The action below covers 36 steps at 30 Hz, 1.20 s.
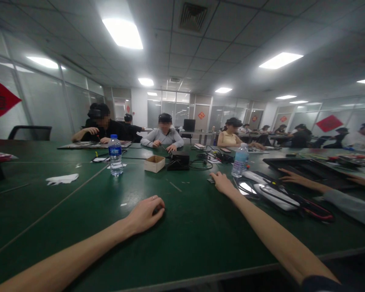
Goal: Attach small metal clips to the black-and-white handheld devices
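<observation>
My left hand (147, 213) rests on the green table (182, 239), its fingers loosely curled and the thumb apart from them. Nothing shows in it, and a small white scrap (123, 205) lies to its left. Farther forward, my right hand (223, 182) lies with fingers extended towards a small grey piece (211, 181); whether they touch it I cannot tell. Just beyond the right hand stands a water bottle (240, 161). Beside that wrist are white devices (275, 196) with black cables.
Ahead stand a blue-capped bottle (115, 156), an open cardboard box (155, 164) and a black box (178, 161) with cables. A white glove-like cloth (62, 179) lies left. At right, another person's hand (292, 177) is over a black tray-like panel (307, 170). Several people sit opposite.
</observation>
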Each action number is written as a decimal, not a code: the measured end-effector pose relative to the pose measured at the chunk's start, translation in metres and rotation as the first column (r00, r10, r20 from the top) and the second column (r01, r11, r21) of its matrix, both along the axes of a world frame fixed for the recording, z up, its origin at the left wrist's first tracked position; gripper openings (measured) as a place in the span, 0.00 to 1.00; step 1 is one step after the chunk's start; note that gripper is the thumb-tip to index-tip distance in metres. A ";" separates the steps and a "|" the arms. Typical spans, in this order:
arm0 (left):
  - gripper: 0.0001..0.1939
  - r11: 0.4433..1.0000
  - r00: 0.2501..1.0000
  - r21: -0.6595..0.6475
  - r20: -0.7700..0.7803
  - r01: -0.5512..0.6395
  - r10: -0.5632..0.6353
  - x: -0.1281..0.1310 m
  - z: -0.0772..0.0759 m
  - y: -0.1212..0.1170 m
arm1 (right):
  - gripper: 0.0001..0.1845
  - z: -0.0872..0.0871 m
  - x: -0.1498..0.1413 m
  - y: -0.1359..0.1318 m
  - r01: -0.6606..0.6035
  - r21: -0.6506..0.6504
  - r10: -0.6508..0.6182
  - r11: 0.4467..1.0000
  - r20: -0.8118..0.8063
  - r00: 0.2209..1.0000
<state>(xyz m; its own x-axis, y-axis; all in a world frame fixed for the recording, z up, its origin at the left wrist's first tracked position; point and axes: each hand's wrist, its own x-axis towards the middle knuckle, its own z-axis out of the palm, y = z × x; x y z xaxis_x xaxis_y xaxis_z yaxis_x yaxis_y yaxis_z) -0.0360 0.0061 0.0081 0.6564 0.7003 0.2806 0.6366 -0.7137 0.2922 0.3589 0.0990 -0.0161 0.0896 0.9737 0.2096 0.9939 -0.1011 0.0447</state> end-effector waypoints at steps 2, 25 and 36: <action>0.10 1.000 1.000 0.010 0.001 -0.004 0.004 0.001 -0.001 0.000 | 0.23 -0.001 0.000 0.008 0.026 0.015 -0.026 1.000 0.010 1.000; 0.10 1.000 1.000 0.010 0.001 0.011 -0.011 0.003 0.002 0.004 | 0.21 -0.001 -0.001 0.050 0.259 -0.064 -0.263 0.964 -0.066 0.963; 0.10 1.000 1.000 -0.001 -0.011 0.015 -0.015 0.005 0.004 0.001 | 0.22 -0.002 0.003 0.052 0.247 -0.072 -0.252 0.966 -0.072 0.965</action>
